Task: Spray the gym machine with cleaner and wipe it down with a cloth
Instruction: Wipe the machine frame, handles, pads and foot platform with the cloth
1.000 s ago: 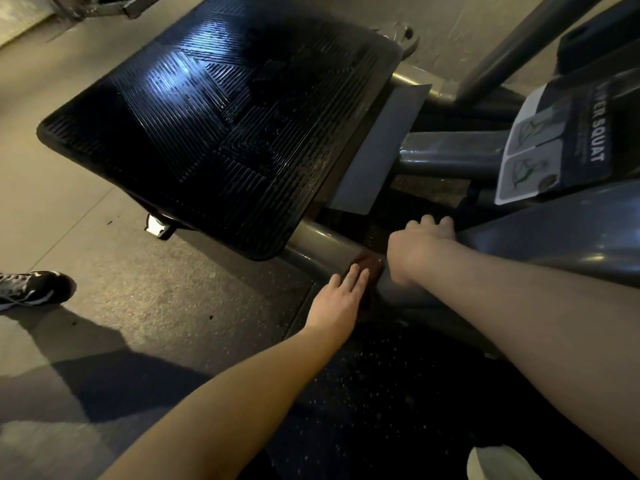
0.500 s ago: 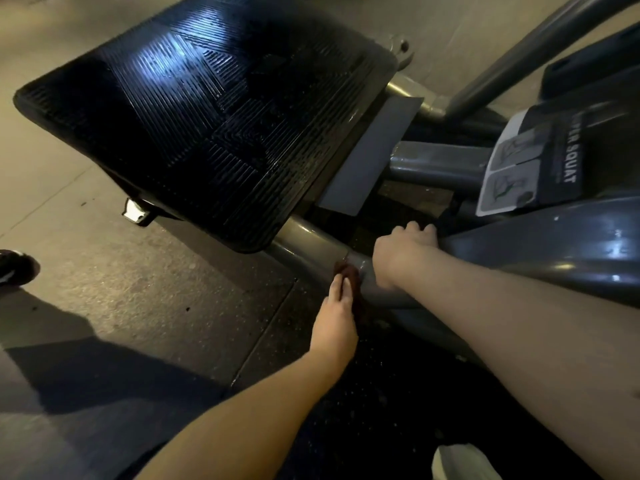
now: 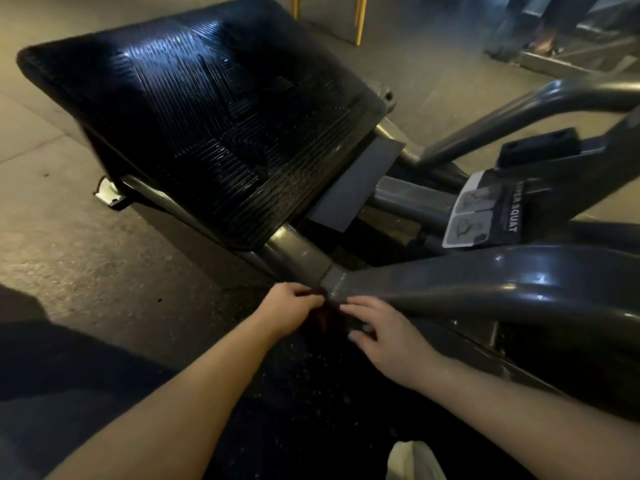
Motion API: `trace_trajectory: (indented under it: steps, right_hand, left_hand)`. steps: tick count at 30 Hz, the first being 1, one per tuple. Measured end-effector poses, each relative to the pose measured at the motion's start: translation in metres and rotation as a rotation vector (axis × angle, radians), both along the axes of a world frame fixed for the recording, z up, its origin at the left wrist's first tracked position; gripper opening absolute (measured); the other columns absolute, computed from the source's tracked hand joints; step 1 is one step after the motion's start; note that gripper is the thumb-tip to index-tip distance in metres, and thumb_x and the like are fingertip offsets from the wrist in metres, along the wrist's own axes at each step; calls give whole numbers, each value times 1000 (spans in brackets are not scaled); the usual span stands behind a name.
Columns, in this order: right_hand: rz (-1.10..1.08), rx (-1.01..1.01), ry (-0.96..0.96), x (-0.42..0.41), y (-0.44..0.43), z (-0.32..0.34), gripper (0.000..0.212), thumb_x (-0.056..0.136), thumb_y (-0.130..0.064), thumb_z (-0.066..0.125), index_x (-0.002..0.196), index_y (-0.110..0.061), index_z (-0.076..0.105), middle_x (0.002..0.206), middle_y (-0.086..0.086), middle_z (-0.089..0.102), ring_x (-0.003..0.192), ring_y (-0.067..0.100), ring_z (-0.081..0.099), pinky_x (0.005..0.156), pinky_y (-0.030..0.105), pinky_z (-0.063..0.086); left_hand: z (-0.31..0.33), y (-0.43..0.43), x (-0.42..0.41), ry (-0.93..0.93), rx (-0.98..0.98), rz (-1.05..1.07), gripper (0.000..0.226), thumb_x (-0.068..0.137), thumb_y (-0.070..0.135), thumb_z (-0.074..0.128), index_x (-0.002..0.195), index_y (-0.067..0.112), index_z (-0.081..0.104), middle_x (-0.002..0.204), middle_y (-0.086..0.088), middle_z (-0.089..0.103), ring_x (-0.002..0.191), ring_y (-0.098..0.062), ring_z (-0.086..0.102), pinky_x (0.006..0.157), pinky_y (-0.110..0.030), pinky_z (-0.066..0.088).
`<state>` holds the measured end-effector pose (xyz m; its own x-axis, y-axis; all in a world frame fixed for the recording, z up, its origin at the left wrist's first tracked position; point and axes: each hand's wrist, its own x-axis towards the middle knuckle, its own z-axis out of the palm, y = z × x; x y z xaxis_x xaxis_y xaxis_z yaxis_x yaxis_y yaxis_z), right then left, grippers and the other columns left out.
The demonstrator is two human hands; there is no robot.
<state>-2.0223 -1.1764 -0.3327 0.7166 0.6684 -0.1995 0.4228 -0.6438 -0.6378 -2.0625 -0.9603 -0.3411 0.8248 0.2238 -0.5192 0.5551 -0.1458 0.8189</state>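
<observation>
Both hands are held close together at the near joint of the gym machine's (image 3: 485, 282) grey frame. A dark red cloth (image 3: 321, 311) is pinched in the curled left hand (image 3: 289, 308); the right hand (image 3: 386, 332) is laid just beside it, fingers loosely spread.

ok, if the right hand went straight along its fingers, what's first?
Probably the dark red cloth pinched by the left hand, just ahead of the right hand; depth is unclear.

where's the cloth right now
Head view, low centre: the dark red cloth is pinched by the left hand, with the right hand just beside it, directly below the grey frame joint near the black footplate.
</observation>
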Motion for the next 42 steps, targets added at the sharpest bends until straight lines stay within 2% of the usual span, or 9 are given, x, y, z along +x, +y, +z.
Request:
trace_trajectory:
  steps: [4,9,15,17,20,25,29,35,42]
  right_hand:
    - [-478,186,371,-20,-2,-7,51,95,-19,74,143,-23,58,122,-7,63,99,3,66,88,21,56]
    - [-889,649,1097,-35,-6,-9,45,97,-19,68,137,-35,54,129,5,70,118,29,67,82,48,62]
    - [-1035,593,874,-51,-48,-17,45,88,-3,76,126,-22,65,116,12,75,107,30,72,86,44,60]
    - [-1110,579,819,-56,-65,-20,51,84,-4,80,129,-20,63,116,13,74,103,30,73,91,48,60]
    - [-1184,401,580,-63,-86,-20,69,70,-29,94,130,-18,63,111,5,75,98,25,74,95,45,59]
    - [-1046,265,261,-48,-91,-7,46,85,-32,85,123,-21,61,115,-5,65,100,10,62,84,20,45]
    - [-833,218,76,-19,-62,-40,35,89,-26,80,115,-27,56,118,-7,62,107,8,55,92,23,40]
    - [-458,-153,-320,-4,-49,-123,36,97,-13,60,132,-19,65,146,6,51,134,31,40,114,37,38]
    - [-586,-110,-371,-26,-144,-138,42,92,-3,69,133,-12,67,135,13,48,124,31,43,109,41,44]
  left_hand:
    - [16,-5,-1,20,-5,-102,20,99,31,69,110,17,75,94,2,74,82,-6,69,59,-10,49]
    - [15,-37,0,174,-143,-393,25,101,35,62,113,19,77,107,-2,78,101,-18,73,95,-34,56]
    - [4,-85,19,330,-248,-361,29,104,23,50,112,5,71,107,-15,76,95,-31,72,90,-43,58]
    - [-12,-95,30,283,48,-281,37,102,33,57,124,4,64,111,-14,72,93,-28,71,93,-45,59]
    - [-24,-105,35,98,435,-204,73,96,43,67,153,10,34,146,-14,45,133,-35,50,108,-51,48]
    - [-41,-99,33,-95,419,-138,63,93,46,71,147,19,50,143,-8,50,131,-30,50,104,-47,50]
    - [-55,-99,29,-150,255,12,64,93,51,70,148,24,52,143,-2,54,121,-22,60,86,-30,50]
    - [-71,-118,18,-216,123,131,75,93,51,70,157,26,39,160,2,39,144,-18,42,117,-39,39]
    - [-78,-127,15,-238,123,162,86,87,65,68,158,28,36,160,5,36,145,-18,40,119,-49,39]
